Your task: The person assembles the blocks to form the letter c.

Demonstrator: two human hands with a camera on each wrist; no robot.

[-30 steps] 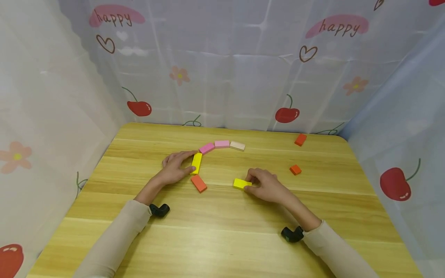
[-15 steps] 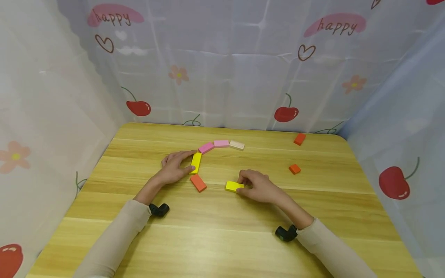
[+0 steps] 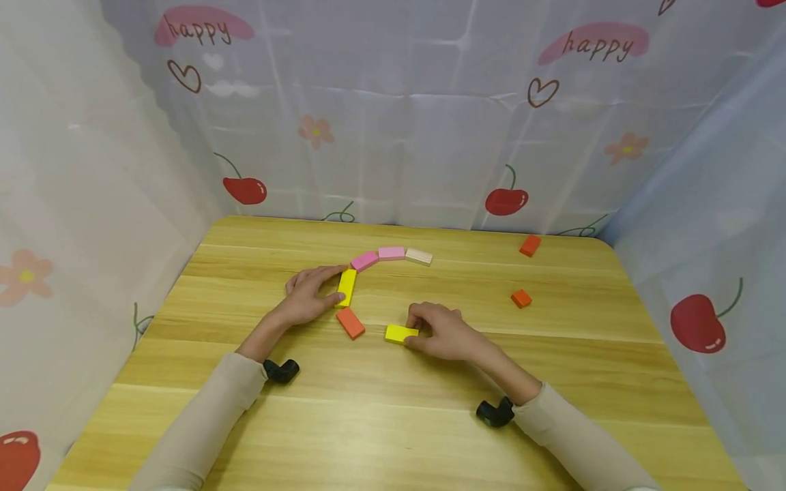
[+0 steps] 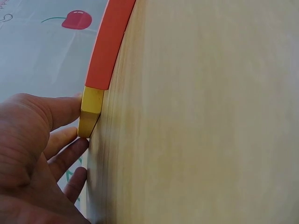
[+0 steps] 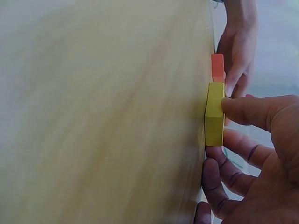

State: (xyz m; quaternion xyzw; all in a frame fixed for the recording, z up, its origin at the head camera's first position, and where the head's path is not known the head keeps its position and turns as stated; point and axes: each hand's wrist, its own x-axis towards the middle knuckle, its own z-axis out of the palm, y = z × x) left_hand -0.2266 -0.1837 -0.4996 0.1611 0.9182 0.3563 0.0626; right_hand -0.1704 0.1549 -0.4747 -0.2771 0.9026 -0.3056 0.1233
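My left hand (image 3: 307, 299) holds a yellow block (image 3: 347, 286) lengthwise, thumb near one end and index finger at the other. An orange-red block (image 3: 351, 323) lies angled at the near end of that block and shows large in the left wrist view. A dark pink block (image 3: 365, 261), a light pink block (image 3: 391, 254) and a pale wooden block (image 3: 419, 257) continue the curve from its far end. To the right, my right hand (image 3: 445, 332) pinches a second yellow block (image 5: 215, 114) by its right end, low over or on the table, a gap away from the orange-red block.
Two orange blocks lie apart at the right: one (image 3: 530, 245) by the back edge, another (image 3: 521, 299) nearer. The wood-grain table (image 3: 368, 423) is walled by a printed curtain (image 3: 405, 136) at the back and sides. A black camera mount (image 3: 281, 372) sits at the left wrist.
My right hand has moved left and slightly nearer with its yellow block, closing in on the orange-red block. My left hand and the curved row stay in place.
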